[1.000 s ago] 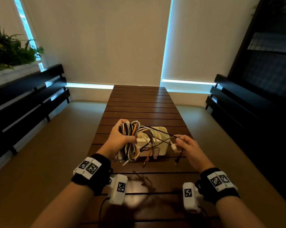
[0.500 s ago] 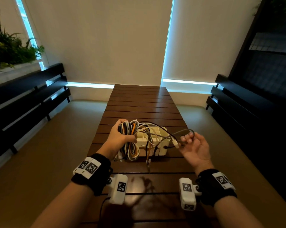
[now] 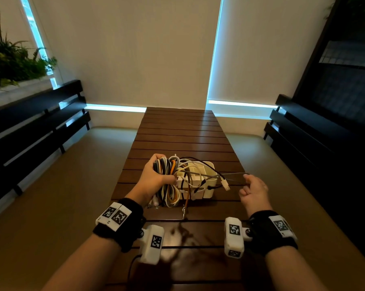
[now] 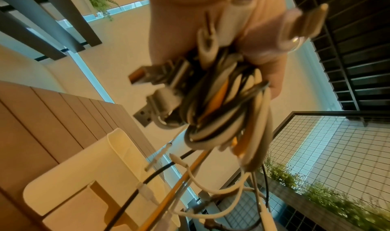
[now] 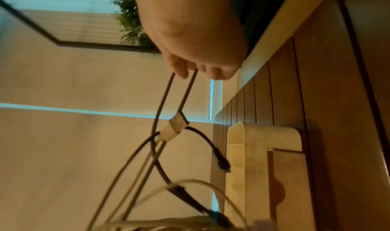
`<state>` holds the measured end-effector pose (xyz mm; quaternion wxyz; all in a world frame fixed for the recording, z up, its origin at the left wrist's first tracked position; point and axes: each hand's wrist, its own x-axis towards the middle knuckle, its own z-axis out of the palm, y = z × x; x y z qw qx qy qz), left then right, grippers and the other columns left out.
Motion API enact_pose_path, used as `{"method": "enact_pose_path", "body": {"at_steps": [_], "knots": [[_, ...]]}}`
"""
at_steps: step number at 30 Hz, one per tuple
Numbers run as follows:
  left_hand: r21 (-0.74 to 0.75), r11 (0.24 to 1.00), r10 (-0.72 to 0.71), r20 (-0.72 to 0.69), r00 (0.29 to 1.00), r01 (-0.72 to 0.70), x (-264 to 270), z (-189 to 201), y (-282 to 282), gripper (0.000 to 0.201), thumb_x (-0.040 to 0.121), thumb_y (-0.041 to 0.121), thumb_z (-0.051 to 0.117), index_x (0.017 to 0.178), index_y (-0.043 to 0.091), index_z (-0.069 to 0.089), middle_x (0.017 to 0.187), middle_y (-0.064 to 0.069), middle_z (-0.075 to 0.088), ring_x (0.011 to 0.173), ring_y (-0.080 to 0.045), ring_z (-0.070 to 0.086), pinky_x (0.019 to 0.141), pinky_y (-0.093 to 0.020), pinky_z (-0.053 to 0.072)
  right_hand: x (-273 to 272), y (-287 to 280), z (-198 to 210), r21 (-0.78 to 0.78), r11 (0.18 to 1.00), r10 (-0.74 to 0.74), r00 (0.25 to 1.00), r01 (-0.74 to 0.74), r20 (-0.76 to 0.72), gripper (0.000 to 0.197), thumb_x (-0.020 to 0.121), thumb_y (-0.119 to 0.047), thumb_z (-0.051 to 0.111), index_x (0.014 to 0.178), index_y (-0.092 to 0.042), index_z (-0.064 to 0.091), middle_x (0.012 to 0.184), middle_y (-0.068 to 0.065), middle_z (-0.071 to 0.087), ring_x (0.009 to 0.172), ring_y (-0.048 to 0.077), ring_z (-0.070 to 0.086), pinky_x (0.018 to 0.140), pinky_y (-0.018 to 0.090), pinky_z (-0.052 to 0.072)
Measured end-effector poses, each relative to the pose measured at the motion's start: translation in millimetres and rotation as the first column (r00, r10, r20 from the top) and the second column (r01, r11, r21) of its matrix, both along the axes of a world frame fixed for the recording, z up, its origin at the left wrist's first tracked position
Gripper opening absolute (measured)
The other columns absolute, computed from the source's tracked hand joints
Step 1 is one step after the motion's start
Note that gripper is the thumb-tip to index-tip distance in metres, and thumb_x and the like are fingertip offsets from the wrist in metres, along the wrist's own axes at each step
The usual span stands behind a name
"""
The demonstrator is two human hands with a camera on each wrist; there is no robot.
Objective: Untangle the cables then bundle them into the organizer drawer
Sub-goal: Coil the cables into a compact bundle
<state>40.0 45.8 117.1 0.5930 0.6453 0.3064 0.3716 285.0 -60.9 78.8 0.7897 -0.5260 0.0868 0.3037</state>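
My left hand [image 3: 156, 178] grips a tangled bundle of cables [image 3: 170, 185], white, grey, black and orange, held above the table just left of the organizer drawer [image 3: 208, 191]. The same bundle [image 4: 223, 101] fills the left wrist view, with USB plugs sticking out. My right hand [image 3: 252, 186] is out to the right of the drawer and holds a loop of grey cable [image 3: 234, 174] pulled sideways from the bundle. In the right wrist view the grey cable [image 5: 164, 99] runs doubled from my fingertips [image 5: 181, 71]. A white plug [image 3: 225, 184] hangs near it.
The white organizer drawer [image 5: 261, 151] has dividers and stands on a dark slatted wooden table [image 3: 181, 135]. Loose cable ends, one orange [image 3: 185, 203], hang in front of it. Dark benches [image 3: 30, 122] flank the table on both sides.
My right hand has moved out to the right, drawing the grey cable loop further from the bundle. My left hand has kept the bundle in place.
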Motion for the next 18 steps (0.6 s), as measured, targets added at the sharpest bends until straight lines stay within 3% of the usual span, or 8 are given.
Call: {"method": "enact_pose_path", "body": {"at_steps": [2,6,8,10,12,14,16,18], "knots": [[0.004,1.000,0.009,0.000,1.000,-0.009,-1,-1,0,0.047,0.064,-0.019,0.068,0.096,0.008,0.045,0.077,-0.004,0.057,0.069,-0.016,0.061,0.064,-0.030,0.055,-6,-1,1,-0.109,0.994,-0.010,1.000,0.010,0.000,0.008,0.087,-0.005,0.054,0.085,-0.012,0.051,0.064,-0.002,0.042,0.045,0.009,0.029,0.042,0.022,0.024],[0.003,1.000,0.029,0.001,1.000,-0.029,-4,0,4,0.049,0.065,-0.018,0.068,0.101,0.007,0.046,0.079,-0.003,0.059,0.068,-0.012,0.063,0.064,-0.029,0.055,-8,-3,-1,-0.079,0.990,0.099,0.975,-0.117,-0.199,0.020,0.089,-0.007,0.039,0.070,-0.014,0.042,0.044,-0.005,0.031,0.034,0.011,0.022,0.035,0.019,0.019],[0.005,1.000,0.023,-0.011,1.000,-0.023,-5,1,3,0.049,0.064,-0.018,0.069,0.099,0.008,0.046,0.081,-0.005,0.059,0.072,-0.017,0.062,0.067,-0.032,0.056,-8,-4,-5,-0.066,0.979,0.177,0.964,-0.193,-0.198,0.022,0.095,-0.018,0.038,0.077,-0.012,0.050,0.033,-0.006,0.030,0.025,0.009,0.019,0.032,0.012,0.017],[0.008,1.000,0.019,-0.018,1.000,-0.019,-4,0,1,0.049,0.065,-0.018,0.069,0.098,0.008,0.045,0.081,-0.004,0.058,0.072,-0.017,0.060,0.068,-0.032,0.055,-10,-5,-8,-0.074,0.950,0.292,0.946,-0.303,-0.139,0.046,0.099,-0.043,0.029,0.087,-0.010,0.059,0.032,-0.007,0.029,0.025,0.007,0.019,0.031,0.012,0.018],[0.009,0.999,0.035,-0.015,0.999,-0.034,-5,-1,1,0.048,0.065,-0.017,0.069,0.098,0.008,0.046,0.079,-0.003,0.058,0.070,-0.015,0.060,0.066,-0.028,0.055,-12,-5,-7,-0.080,0.919,0.382,0.923,-0.385,-0.050,0.058,0.098,-0.051,0.024,0.093,-0.008,0.061,0.035,-0.007,0.030,0.028,0.007,0.023,0.034,0.016,0.022],[0.012,0.999,0.042,-0.016,0.999,-0.042,-7,-1,3,0.047,0.065,-0.018,0.068,0.096,0.010,0.046,0.077,-0.001,0.057,0.067,-0.013,0.060,0.062,-0.025,0.053,-15,-8,-2,-0.125,0.879,0.474,0.870,-0.460,0.135,0.042,0.100,-0.036,0.032,0.103,-0.005,0.060,0.044,-0.005,0.039,0.039,0.008,0.035,0.046,0.022,0.031],[0.040,0.999,0.024,-0.033,0.999,-0.023,-9,0,4,0.047,0.064,-0.019,0.068,0.089,0.012,0.044,0.074,-0.002,0.055,0.065,-0.015,0.058,0.062,-0.028,0.052,-19,-13,5,-0.179,0.804,0.592,0.734,-0.567,0.333,0.023,0.096,-0.012,0.044,0.114,-0.007,0.057,0.068,0.000,0.054,0.063,0.010,0.051,0.062,0.024,0.039],[0.068,0.997,-0.019,-0.057,0.998,0.023,-8,0,1,0.047,0.064,-0.020,0.068,0.088,0.012,0.043,0.074,-0.006,0.054,0.067,-0.018,0.057,0.065,-0.035,0.050,-17,-18,10,-0.091,0.670,0.703,0.591,-0.737,0.395,0.032,0.087,-0.003,0.056,0.119,-0.008,0.053,0.080,0.000,0.062,0.074,0.011,0.060,0.069,0.025,0.047]]}}
